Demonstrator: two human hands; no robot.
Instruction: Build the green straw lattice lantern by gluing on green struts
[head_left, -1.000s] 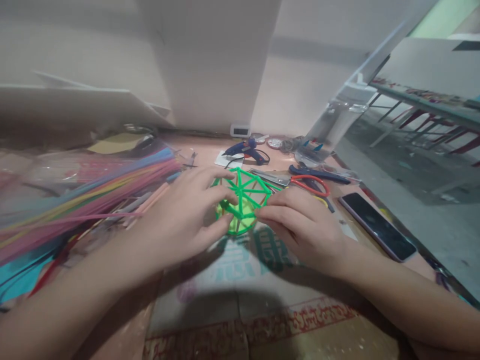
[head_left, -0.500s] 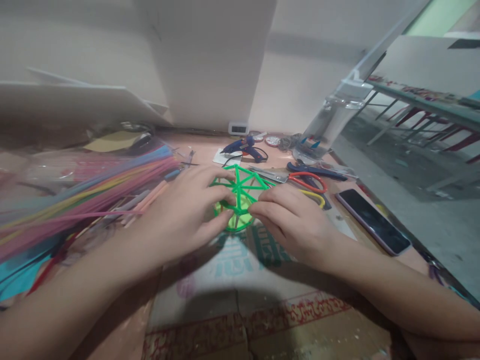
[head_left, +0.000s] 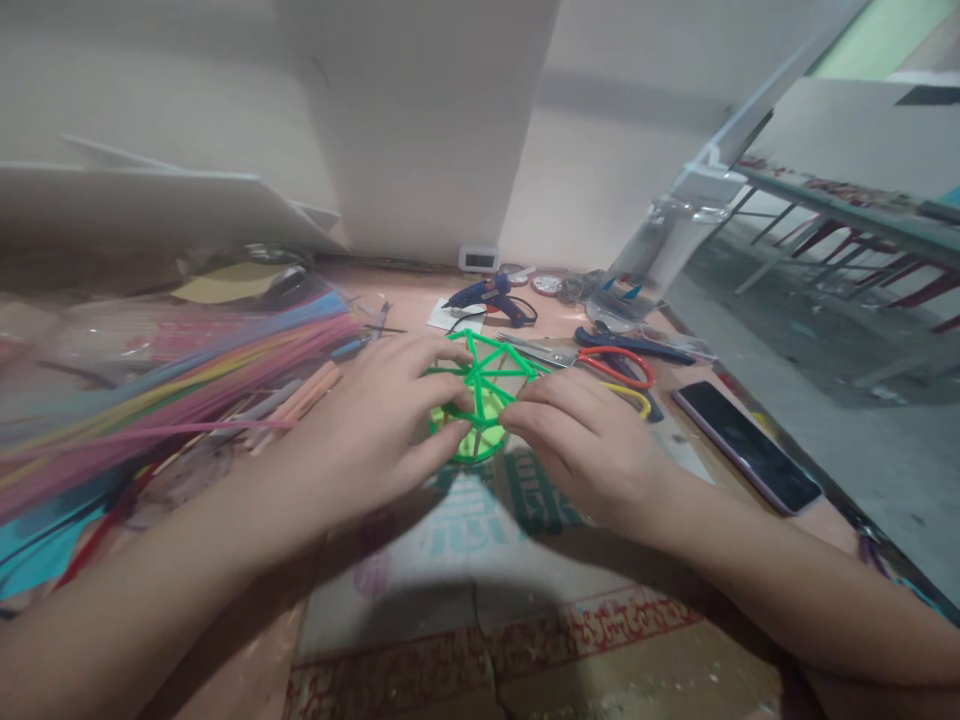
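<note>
A green spoked frame (head_left: 478, 377), wheel-like on top, stands at the middle of the view above a yellow-green round base (head_left: 489, 408). My left hand (head_left: 375, 420) grips its left side, with fingertips on the rim and thumb at the near edge. From the right, my right hand (head_left: 592, 445) pinches the rim, its fingers pressed together. Both hands hide parts of the frame's sides. Printed cardboard (head_left: 465, 530) lies beneath.
Behind the frame lie a blue glue gun (head_left: 480, 293) and a small display (head_left: 478, 259). Red-handled scissors (head_left: 615, 366), a phone (head_left: 750, 448) and a clear bottle (head_left: 652, 245) are at right. Colored pipe cleaners (head_left: 225, 385) spread across the left.
</note>
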